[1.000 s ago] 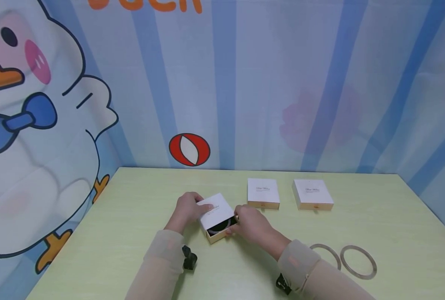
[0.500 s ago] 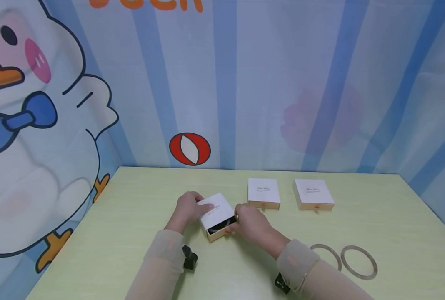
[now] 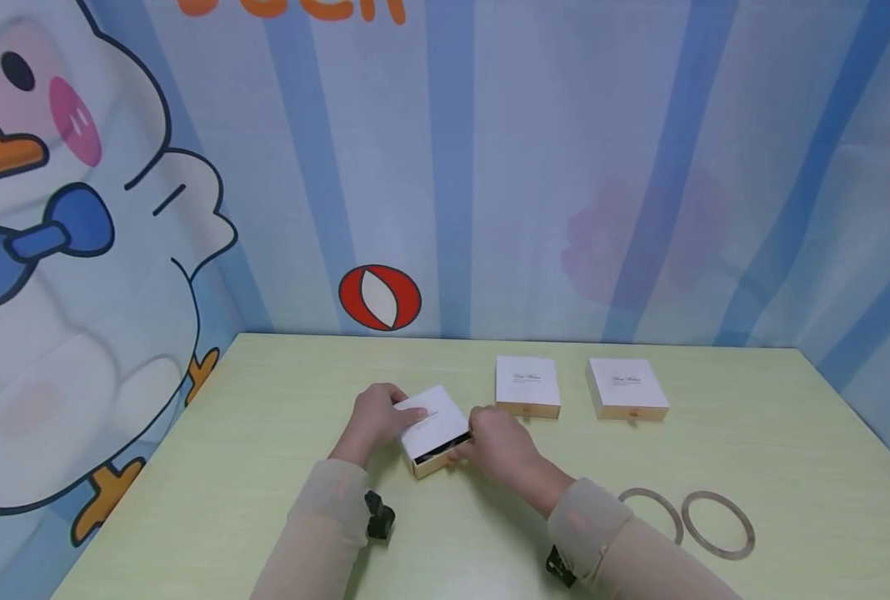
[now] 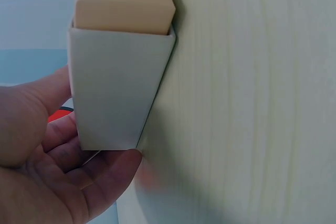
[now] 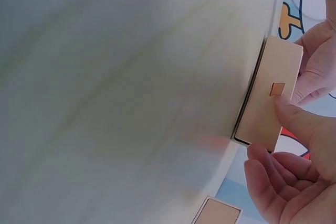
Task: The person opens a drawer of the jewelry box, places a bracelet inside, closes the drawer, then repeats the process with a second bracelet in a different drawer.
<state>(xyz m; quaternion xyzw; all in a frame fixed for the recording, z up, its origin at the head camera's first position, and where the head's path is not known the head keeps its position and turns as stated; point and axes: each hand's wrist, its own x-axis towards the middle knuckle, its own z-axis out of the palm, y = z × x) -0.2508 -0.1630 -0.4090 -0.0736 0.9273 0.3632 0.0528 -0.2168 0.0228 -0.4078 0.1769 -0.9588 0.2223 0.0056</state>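
Head view: I see the box (image 3: 437, 417) on the table (image 3: 302, 387), left hand (image 3: 376, 417) curled round its cover, right hand (image 3: 507, 450) pinching its drawer (image 5: 262, 111); likely light, stiff card, best held by its sides.

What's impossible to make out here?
Head view: most of the inside of the white cardboard drawer box, under its cover.
Head view: part of one pale round ring, behind the beige right sleeve.
Head view: fine print on the rightmost white square box; too small.
Right wrist view: another cream box, cut off by the bottom edge.
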